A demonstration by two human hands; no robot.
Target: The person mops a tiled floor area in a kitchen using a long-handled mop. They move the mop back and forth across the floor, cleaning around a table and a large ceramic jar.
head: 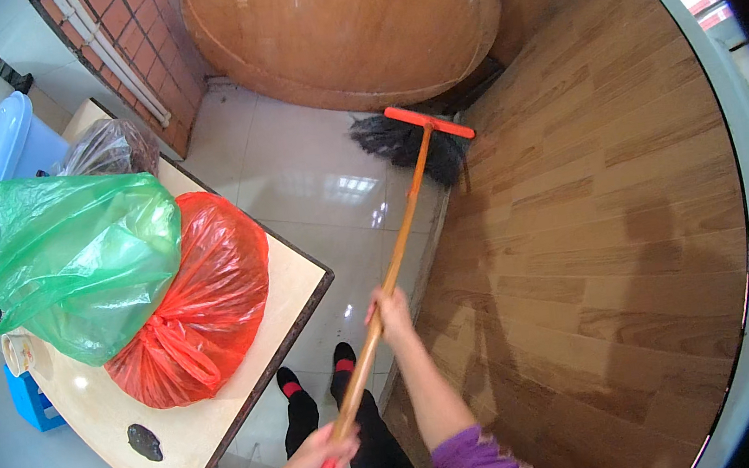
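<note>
A broom with dark bristles (pixel 385 140), a red head (pixel 429 122) and a long wooden handle (pixel 406 209) slants across the view. Around the top end of the handle, close to its red tip, my left hand (pixel 322 451) is closed. My right hand (pixel 392 312) grips the same handle farther down, about midway. The bristles spread on the pale tiled floor (pixel 296 166), beside the wood-plank-patterned wall and by the foot of a large round brown wooden panel (pixel 341 20). Part of the bristles is hidden behind the red head.
On my left stands a table (pixel 295 272) with a dark edge. It bears a green plastic bag (pixel 82 249), a knotted red plastic bag (pixel 214 296), a blue basin (pixel 12 138) and a paper cup (pixel 19 353). The plank-patterned wall (pixel 558 246) rises on the right.
</note>
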